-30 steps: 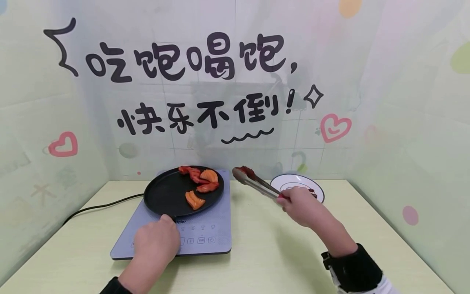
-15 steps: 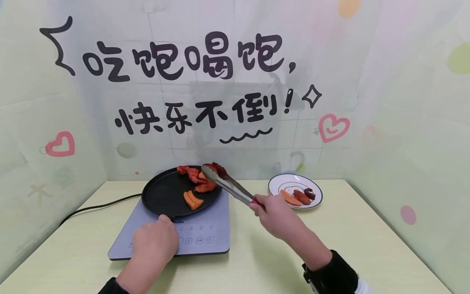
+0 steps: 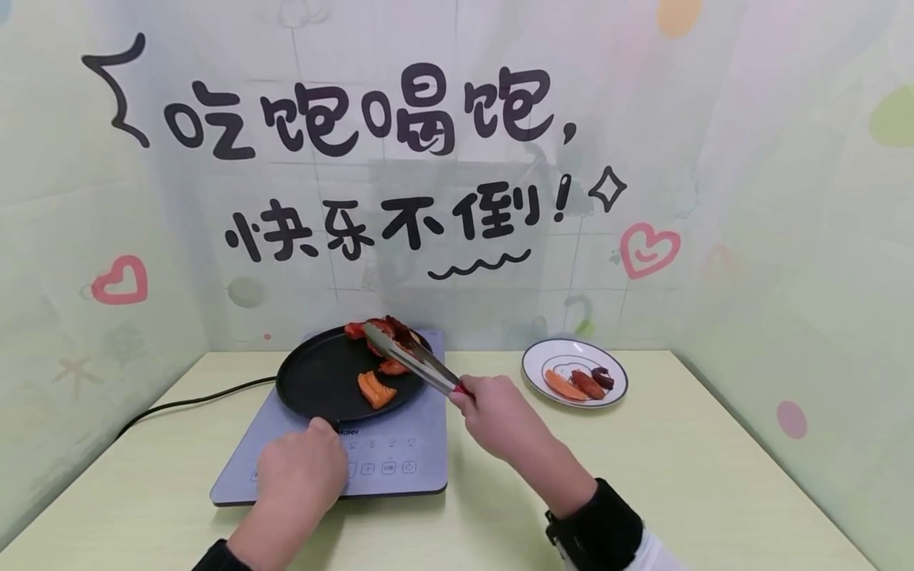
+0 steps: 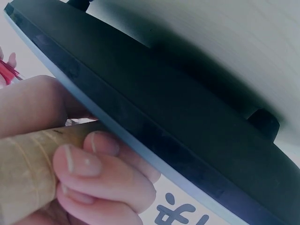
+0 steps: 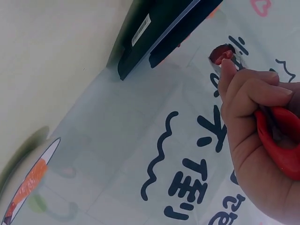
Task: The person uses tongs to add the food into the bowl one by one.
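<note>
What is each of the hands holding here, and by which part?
The left hand holds the round black frying pan by its tan cylindrical handle; the right hand holds the silver metal tongs by their red grips.

Rd. blk pan (image 3: 321, 377) sits on the gray cooker (image 3: 400, 484) – red bits (image 3: 355, 330) at its back R, orange pc. (image 3: 376, 388) nearer the front. Silver tongs (image 3: 407, 358) w/ red grips slant over its R edge – red pc. (image 5: 221, 55) btwn. the tips.
</note>
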{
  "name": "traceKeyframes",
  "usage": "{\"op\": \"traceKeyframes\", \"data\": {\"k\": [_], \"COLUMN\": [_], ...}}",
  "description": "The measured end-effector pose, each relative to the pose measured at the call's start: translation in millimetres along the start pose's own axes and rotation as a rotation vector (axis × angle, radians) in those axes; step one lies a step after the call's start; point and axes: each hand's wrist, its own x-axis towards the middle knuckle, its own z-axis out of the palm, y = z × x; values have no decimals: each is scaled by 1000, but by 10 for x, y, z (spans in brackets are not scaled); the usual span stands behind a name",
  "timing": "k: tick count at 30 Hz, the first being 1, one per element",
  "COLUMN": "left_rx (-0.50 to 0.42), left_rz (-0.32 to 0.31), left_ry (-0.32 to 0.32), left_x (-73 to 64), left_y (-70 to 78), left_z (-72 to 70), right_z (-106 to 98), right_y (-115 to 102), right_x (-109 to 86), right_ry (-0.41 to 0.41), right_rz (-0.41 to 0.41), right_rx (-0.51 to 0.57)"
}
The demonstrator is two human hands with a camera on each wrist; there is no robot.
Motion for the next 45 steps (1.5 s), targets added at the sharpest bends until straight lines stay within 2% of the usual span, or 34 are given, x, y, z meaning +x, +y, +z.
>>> {"op": "traceKeyframes", "data": {"k": [5,13,29,37,41,45], "left_rx": [-3,6,-15,1,7,10], "left_rz": [0,5,5,2,0,1], "left_ry": [19,-2,-14,-7,-12,-8], "left_x": [-6,7,22,12,10,13], "left_y": [-9,-2,-4,-9,-7,-8], "left_z": [7,6,-6,-25,-28,-18], "right_z": [119,263,424,370,244,66], "right_y": [-97,-206,-210,-234,-212,-134], "right_x": [132,252,272,267,246,172], "right_ry": [-22,-29,-45,-61,-59,-23], "right_rz": [25,101,118,147,154,112], "right_rx": [5,-49,-130,-80,-42,-47]}}
